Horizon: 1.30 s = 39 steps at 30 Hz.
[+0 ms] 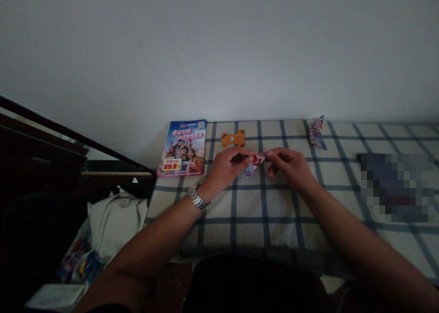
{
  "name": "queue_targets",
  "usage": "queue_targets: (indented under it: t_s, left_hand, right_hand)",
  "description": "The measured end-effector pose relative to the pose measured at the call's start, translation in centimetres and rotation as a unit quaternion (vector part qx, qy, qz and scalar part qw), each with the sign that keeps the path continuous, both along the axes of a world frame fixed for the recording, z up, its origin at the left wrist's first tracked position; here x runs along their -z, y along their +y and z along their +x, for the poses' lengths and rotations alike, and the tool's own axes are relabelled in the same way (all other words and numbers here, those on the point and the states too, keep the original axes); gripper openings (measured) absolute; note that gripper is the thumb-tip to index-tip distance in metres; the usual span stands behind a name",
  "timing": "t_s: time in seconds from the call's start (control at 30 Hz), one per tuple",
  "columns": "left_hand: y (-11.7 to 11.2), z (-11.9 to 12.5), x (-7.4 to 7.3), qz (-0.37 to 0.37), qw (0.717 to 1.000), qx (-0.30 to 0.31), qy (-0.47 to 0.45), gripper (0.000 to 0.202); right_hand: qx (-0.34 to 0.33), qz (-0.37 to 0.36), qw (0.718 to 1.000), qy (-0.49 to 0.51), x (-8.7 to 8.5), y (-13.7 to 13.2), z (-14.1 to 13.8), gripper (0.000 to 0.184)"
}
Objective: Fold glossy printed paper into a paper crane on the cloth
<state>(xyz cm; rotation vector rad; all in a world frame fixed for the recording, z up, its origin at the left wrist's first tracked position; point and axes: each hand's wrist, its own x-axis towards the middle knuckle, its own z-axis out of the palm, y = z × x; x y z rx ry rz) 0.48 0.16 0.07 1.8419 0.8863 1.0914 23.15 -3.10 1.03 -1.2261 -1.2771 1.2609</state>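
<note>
My left hand [228,167] and my right hand [287,167] hold a small folded piece of printed paper [254,163] between them, pinched at its two ends. The paper is red, white and blue, with a pointed corner hanging down. A metal wristwatch [198,196] sits on my left wrist. Both hands are just above a checked cloth [260,221]. Farther back lies a folded paper shape [317,132] of similar print, out of reach of my fingers.
An orange bear-shaped paper cutout [233,138] and a glossy travel brochure [181,148] lie on the cloth's far edge against a white wall [219,52]. A pixelated patch [396,187] covers the cloth at right. A pale pillow [116,223] and dark furniture [41,153] are at left.
</note>
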Motion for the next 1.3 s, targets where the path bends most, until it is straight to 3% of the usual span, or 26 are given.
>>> queue_targets:
  t_s: [0.3, 0.9, 1.3]
  left_hand:
    - [-0.43, 0.20, -0.56, -0.001, 1.000, 0.001, 0.009, 0.014]
    - [-0.39, 0.19, -0.78, 0.012, 0.999, 0.023, 0.030, 0.011]
    - [-0.40, 0.32, -0.44, 0.036, 0.997, 0.032, 0.064, 0.012]
  right_hand:
    - [-0.042, 0.000, 0.999, -0.005, 0.07, 0.06, -0.06, 0.041]
    - [-0.048, 0.004, 0.998, -0.049, -0.07, -0.10, 0.24, 0.043]
    - [-0.036, 0.036, 0.987, -0.155, -0.30, -0.36, 0.19, 0.042]
